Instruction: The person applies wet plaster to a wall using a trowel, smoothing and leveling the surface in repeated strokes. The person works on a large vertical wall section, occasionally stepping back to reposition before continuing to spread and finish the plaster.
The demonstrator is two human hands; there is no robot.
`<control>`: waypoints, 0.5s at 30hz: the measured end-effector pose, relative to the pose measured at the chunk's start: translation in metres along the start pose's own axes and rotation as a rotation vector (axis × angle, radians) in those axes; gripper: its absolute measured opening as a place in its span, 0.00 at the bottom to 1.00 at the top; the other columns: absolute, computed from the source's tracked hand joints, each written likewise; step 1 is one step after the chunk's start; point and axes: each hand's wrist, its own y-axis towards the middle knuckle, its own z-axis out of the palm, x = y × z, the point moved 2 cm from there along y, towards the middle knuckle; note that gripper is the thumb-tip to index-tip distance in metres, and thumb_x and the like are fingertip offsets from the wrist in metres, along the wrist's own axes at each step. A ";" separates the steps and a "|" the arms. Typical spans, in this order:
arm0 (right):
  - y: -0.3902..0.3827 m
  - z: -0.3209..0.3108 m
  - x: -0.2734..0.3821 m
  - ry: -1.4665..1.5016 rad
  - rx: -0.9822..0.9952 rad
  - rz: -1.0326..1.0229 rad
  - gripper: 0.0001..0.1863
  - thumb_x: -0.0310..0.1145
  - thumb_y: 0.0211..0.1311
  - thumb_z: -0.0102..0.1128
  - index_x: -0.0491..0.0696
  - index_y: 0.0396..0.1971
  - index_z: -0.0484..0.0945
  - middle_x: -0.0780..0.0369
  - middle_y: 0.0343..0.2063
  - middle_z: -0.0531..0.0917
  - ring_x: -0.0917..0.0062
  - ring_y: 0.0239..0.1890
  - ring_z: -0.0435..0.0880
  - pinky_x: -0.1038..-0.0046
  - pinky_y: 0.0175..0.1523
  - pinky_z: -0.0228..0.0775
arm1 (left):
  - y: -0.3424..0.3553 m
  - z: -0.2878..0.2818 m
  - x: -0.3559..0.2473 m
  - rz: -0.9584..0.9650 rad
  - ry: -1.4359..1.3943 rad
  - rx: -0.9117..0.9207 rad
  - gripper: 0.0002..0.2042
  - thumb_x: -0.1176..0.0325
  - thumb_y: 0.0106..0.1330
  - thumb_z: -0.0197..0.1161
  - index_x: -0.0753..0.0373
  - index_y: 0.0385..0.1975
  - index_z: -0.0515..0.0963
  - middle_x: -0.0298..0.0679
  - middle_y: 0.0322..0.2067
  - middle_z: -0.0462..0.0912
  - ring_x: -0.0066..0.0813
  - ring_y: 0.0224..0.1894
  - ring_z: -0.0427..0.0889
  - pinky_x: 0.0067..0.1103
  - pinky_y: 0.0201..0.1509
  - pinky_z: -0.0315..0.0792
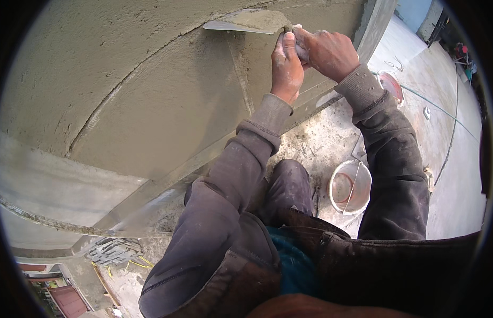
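"Where's your trowel (247,22)?"

"Before the plastered wall (156,100), left of its right edge; mortar (270,19) hides part of the blade."

"And your grip?"

"Your left hand (287,71) and right hand (331,54) clamp its handle (301,46), covering most of it; right fingertips are hard to make out."

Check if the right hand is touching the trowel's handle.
Touching. The head view shows the right hand curled over the handle of the trowel, no gap between.
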 end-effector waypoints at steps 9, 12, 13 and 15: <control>-0.153 0.005 -0.050 0.031 -0.066 0.477 0.19 0.39 0.64 0.58 0.52 0.53 0.71 0.54 0.27 0.84 0.57 0.30 0.85 0.57 0.31 0.75 | -0.019 0.099 0.091 -0.057 0.343 0.325 0.27 0.51 0.76 0.47 0.70 0.61 0.71 0.54 0.54 0.79 0.41 0.59 0.77 0.29 0.63 0.68; -0.214 0.048 0.018 0.402 -0.035 0.634 0.23 0.39 0.64 0.58 0.48 0.57 0.69 0.49 0.24 0.81 0.51 0.29 0.83 0.54 0.30 0.72 | -0.091 0.049 0.081 -0.229 0.411 0.457 0.27 0.50 0.75 0.51 0.70 0.58 0.74 0.53 0.52 0.81 0.40 0.56 0.79 0.29 0.61 0.69; -0.226 0.045 0.046 0.482 0.029 0.680 0.22 0.38 0.64 0.58 0.45 0.55 0.69 0.48 0.24 0.81 0.49 0.29 0.82 0.53 0.31 0.71 | -0.112 0.032 0.088 -0.272 0.411 0.459 0.27 0.50 0.75 0.51 0.70 0.57 0.75 0.52 0.51 0.81 0.39 0.54 0.80 0.28 0.60 0.70; -0.232 0.074 0.109 0.852 0.036 0.726 0.21 0.36 0.66 0.57 0.44 0.56 0.69 0.44 0.29 0.82 0.44 0.33 0.82 0.52 0.37 0.72 | -0.150 -0.027 0.105 -0.323 0.556 0.380 0.27 0.50 0.74 0.52 0.71 0.56 0.76 0.49 0.50 0.82 0.35 0.52 0.81 0.26 0.59 0.70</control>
